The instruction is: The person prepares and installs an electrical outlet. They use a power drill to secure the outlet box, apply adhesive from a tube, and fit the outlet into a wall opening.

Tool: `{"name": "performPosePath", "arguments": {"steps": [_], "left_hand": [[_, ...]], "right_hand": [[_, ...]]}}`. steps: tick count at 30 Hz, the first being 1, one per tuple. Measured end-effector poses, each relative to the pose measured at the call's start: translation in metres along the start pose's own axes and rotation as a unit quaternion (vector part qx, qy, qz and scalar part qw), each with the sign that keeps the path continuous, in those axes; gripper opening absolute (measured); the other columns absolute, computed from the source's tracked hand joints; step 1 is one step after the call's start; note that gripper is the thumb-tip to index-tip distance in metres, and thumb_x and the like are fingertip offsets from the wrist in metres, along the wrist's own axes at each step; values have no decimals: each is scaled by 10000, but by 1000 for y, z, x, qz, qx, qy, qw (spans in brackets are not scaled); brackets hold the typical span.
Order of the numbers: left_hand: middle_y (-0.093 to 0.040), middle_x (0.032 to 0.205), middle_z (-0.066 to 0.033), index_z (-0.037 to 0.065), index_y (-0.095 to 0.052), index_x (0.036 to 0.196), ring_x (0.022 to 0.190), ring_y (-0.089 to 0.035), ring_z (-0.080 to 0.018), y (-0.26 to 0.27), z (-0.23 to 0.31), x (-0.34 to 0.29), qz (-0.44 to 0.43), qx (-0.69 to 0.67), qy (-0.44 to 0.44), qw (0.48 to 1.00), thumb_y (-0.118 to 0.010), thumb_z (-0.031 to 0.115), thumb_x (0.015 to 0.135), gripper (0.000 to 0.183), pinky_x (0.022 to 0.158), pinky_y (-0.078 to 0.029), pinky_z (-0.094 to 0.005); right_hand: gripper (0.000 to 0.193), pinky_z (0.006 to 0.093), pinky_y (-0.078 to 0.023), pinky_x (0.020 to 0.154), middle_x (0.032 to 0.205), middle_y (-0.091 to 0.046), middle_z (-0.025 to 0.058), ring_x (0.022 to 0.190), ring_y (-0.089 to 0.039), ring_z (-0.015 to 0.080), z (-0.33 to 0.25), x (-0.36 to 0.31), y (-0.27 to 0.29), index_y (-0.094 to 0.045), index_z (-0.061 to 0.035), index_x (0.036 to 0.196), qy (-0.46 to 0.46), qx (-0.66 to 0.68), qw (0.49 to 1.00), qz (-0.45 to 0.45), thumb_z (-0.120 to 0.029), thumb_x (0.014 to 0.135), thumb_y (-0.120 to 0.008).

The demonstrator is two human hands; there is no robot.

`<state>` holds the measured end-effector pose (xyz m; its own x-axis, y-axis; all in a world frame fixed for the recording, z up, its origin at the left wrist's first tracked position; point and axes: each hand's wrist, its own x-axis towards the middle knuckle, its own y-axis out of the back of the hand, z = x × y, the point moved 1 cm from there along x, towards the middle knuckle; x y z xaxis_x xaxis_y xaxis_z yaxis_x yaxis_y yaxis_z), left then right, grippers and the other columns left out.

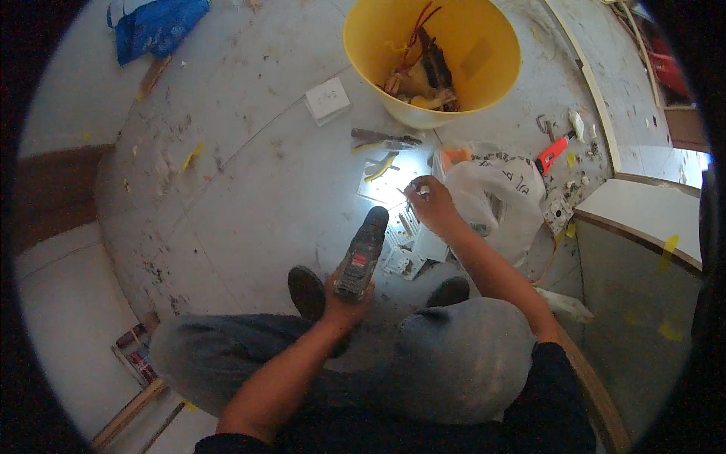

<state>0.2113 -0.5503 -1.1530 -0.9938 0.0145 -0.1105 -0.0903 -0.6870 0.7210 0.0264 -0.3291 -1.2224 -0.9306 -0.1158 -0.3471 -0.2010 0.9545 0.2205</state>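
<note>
My left hand is closed around the handle of a dark cordless drill with a red label, its chuck end pointing away from me. A bright light falls on the floor beyond the drill. Just right of the chuck, the fingers of my right hand are pinched together. A thin, small piece seems to show at the fingertips, too small to name. Below that hand lie several white plastic plates, some with holes. In the lit patch lies a tool with yellow handles, and dark-handled pliers lie behind it.
A yellow bucket with scraps inside stands at the far side. A white plastic bag sits right of my right hand, near a red-handled tool. A white box, a blue bag and debris lie on the floor. Boards edge the right side.
</note>
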Motion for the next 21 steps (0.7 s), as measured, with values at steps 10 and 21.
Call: {"name": "performPosePath", "arguments": {"steps": [10,21], "left_hand": [[-721,906,-122,52,-654,1084,829,-726,-327,11,27,27,-113,-77,-34,990,-762,224,880,288,755,-576,-421],[-687,993,-136,58,-642,1098,968,-678,-332,34,48,46,-215,-111,32,970,-701,292,953,282,883,-519,-426]], "right_hand": [[198,247,-518,689,981,-727,51,793,-659,132,-8,-38,33,-666,-63,1077,-193,584,785,-80,-234,992,-719],[195,370,-477,956,1094,-707,39,1029,-635,168,-39,-56,32,-692,-110,1071,-170,587,782,-120,-291,1000,-701]]}}
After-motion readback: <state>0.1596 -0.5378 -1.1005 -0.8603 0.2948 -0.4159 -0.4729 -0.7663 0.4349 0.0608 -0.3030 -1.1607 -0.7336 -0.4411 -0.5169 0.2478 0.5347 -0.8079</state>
